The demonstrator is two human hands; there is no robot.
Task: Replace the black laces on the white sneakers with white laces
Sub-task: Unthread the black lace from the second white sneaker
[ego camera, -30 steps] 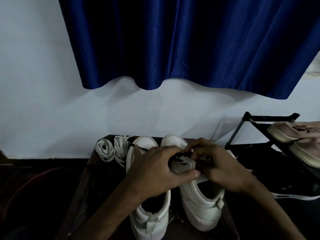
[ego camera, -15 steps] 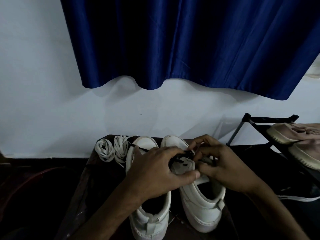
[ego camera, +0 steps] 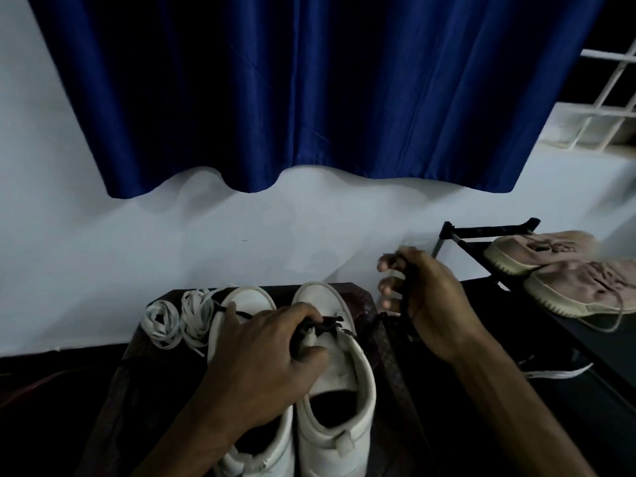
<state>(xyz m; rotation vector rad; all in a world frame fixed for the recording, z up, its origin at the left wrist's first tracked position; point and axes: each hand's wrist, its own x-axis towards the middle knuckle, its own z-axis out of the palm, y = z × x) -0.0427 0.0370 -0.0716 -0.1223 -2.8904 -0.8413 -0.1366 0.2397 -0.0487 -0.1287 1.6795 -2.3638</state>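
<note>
Two white sneakers stand side by side on a dark stool, toes toward the wall: the left sneaker (ego camera: 241,301) and the right sneaker (ego camera: 339,401). My left hand (ego camera: 265,359) grips the right sneaker's tongue and the black lace (ego camera: 327,323) bunched at its eyelets. My right hand (ego camera: 425,297) is raised to the right of the shoes, gripping a strand of the black lace that hangs down from it. Two coiled white laces (ego camera: 179,316) lie at the stool's back left corner.
The dark stool (ego camera: 382,339) stands against a white wall under a blue curtain (ego camera: 292,91). A black shoe rack (ego camera: 481,235) at the right carries a pair of beige sneakers (ego camera: 557,270). A dark shoe with a white stripe (ego camera: 550,371) lies below it.
My right hand has left the right sneaker and moved up and to the right, drawing a black lace strand out with it. My left hand stays on the shoe's tongue.
</note>
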